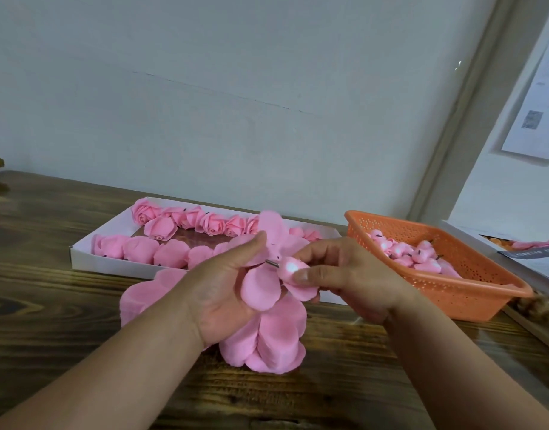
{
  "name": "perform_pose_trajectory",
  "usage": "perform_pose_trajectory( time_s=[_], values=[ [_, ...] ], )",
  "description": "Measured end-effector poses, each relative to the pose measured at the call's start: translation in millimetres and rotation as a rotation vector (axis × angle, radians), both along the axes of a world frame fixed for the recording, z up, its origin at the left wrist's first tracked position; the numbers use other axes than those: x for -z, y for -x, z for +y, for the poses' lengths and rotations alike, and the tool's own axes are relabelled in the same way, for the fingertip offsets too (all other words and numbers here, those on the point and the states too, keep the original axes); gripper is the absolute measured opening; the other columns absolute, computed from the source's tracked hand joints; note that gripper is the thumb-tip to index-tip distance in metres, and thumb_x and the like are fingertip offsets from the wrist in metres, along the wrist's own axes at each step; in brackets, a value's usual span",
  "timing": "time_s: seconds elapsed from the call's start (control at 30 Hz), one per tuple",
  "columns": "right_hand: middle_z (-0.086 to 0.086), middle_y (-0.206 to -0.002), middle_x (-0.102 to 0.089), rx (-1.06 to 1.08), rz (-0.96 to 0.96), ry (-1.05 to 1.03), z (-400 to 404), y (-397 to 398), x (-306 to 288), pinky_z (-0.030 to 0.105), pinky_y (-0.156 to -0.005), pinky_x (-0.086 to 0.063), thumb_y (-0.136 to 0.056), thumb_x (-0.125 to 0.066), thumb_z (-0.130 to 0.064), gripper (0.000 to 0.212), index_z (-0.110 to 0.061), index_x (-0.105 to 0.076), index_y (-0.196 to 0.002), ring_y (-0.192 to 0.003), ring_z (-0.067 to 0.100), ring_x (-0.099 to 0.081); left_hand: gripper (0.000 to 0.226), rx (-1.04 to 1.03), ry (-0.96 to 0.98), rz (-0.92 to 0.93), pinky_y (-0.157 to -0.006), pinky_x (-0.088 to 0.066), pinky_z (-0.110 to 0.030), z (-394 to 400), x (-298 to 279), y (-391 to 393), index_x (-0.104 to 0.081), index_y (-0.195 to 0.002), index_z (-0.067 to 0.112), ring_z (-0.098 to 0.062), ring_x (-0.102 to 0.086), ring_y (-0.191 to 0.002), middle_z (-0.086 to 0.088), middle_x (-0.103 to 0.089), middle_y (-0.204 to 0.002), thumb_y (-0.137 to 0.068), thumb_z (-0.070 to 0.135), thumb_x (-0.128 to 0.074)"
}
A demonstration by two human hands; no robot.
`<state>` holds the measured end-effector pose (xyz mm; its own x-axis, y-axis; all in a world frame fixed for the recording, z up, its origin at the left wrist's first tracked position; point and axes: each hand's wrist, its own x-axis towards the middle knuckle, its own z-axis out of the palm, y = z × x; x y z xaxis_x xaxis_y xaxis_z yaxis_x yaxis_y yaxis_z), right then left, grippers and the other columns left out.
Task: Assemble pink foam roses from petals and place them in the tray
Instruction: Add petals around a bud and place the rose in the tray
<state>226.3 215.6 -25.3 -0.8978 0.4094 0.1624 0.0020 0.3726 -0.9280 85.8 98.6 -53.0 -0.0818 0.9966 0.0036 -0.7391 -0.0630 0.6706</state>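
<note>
Far left on the bench (50,305): a white tray (90,259) with finished roses (161,226) in rows, room left in the middle. In front of it, a loose stack of petals (267,339), partly under the left wrist.

Left hand (223,293): grip closed lightly on a flower-shaped petal layer (262,285), thumb on top, fingers beneath; a thin stem (271,262) poking through the centre hole. Right hand (344,280): grip pinched on the pink bud (290,268), stem end aimed into the layer.

Risks from here, judged only: thin foam likely to tear at the hole if pushed crooked or too hard; layer likely to slide off the stem if the left pinch loosens; bud likely to dent under a tight squeeze; stack below liable to scatter if a wrist drags across it.

Far right: orange basket (471,293) of spare buds (406,256), close enough to the right elbow to be nudged.
</note>
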Motion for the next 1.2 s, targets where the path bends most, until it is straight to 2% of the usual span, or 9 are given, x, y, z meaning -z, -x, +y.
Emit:
perform_pose_trajectory(
  time_s=[0.1,0.2,0.27,0.4,0.6,0.83,1.03,1.13,1.2],
  values=[
    [0.010,-0.077,-0.068,0.014,-0.014,-0.057,-3,0,-1,0.028,-0.062,-0.046,-0.071,-0.075,-0.011,0.012,-0.007,-0.073,-0.082,-0.070,0.018,-0.059,0.036,-0.132,0.116,-0.008,-0.085,-0.054,-0.038,2,1,-2,-0.065,-0.113,-0.006,-0.027,-0.071,-0.092,-0.025,-0.069,-0.108,-0.087,0.017,-0.056],
    [0.010,-0.083,-0.071,0.075,-0.050,-0.179,-4,-8,-3,0.025,-0.061,-0.049,-0.078,-0.073,-0.007,0.013,-0.006,-0.072,-0.091,-0.073,0.015,-0.062,0.031,-0.260,0.201,-0.014,-0.083,-0.055,-0.044,4,3,-2,-0.055,-0.124,0.001,-0.030,-0.070,-0.095,-0.023,-0.070,-0.107,-0.096,0.014,-0.051],
    [0.002,-0.075,-0.071,0.197,-0.011,-0.283,-4,-16,-6,0.027,-0.058,-0.050,-0.080,-0.071,-0.010,0.012,-0.011,-0.072,-0.093,-0.067,0.012,-0.064,0.029,-0.346,0.202,0.030,-0.076,-0.057,-0.051,4,4,-1,-0.055,-0.123,0.007,-0.031,-0.071,-0.089,-0.021,-0.071,-0.106,-0.095,0.013,-0.053],
    [-0.009,-0.061,-0.060,0.305,0.070,-0.560,-15,-19,-6,0.025,-0.057,-0.044,-0.084,-0.070,-0.018,0.008,-0.019,-0.074,-0.090,-0.053,0.006,-0.049,0.028,-0.422,0.219,0.094,-0.076,-0.056,-0.052,3,2,-3,-0.054,-0.123,0.009,-0.033,-0.068,-0.095,-0.020,-0.068,-0.109,-0.095,0.012,-0.055],
    [0.005,-0.071,-0.062,0.346,0.022,-0.782,-28,-13,-1,0.035,-0.063,-0.042,-0.081,-0.067,-0.015,0.009,-0.007,-0.070,-0.085,-0.066,0.014,-0.050,0.023,-0.405,0.205,0.199,-0.073,-0.057,-0.042,4,5,-5,-0.059,-0.117,0.008,-0.030,-0.070,-0.091,-0.019,-0.072,-0.101,-0.096,0.017,-0.055],
    [0.003,-0.080,-0.066,0.367,0.007,-0.934,-33,-11,2,0.040,-0.066,-0.045,-0.081,-0.065,-0.011,0.008,-0.008,-0.069,-0.088,-0.075,0.016,-0.054,0.021,-0.372,0.206,0.274,-0.081,-0.056,-0.039,6,10,-7,-0.063,-0.110,0.006,-0.028,-0.070,-0.093,-0.017,-0.074,-0.098,-0.097,0.019,-0.054],
    [-0.002,-0.089,-0.069,0.386,0.024,-1.023,-39,-10,4,0.028,-0.062,-0.048,-0.082,-0.065,-0.016,0.015,-0.014,-0.070,-0.097,-0.076,0.013,-0.058,0.020,-0.410,0.243,0.320,-0.086,-0.056,-0.045,5,10,-7,-0.067,-0.107,0.007,-0.029,-0.070,-0.093,-0.018,-0.073,-0.100,-0.095,0.022,-0.057],
    [-0.003,-0.088,-0.068,0.381,0.016,-1.038,-40,-10,4,0.023,-0.060,-0.045,-0.082,-0.065,-0.015,0.013,-0.014,-0.070,-0.094,-0.074,0.011,-0.056,0.018,-0.375,0.228,0.294,-0.066,-0.059,-0.034,5,8,-9,-0.068,-0.100,0.008,-0.022,-0.073,-0.076,-0.014,-0.075,-0.089,-0.096,0.020,-0.056],
    [-0.002,-0.083,-0.067,0.373,0.001,-1.067,-42,-9,5,0.031,-0.058,-0.048,-0.081,-0.065,-0.013,0.008,-0.013,-0.069,-0.088,-0.073,0.014,-0.056,0.019,-0.340,0.228,0.278,-0.063,-0.058,-0.032,4,8,-11,-0.067,-0.103,0.007,-0.021,-0.072,-0.075,-0.014,-0.075,-0.089,-0.097,0.020,-0.054]
  ],
)
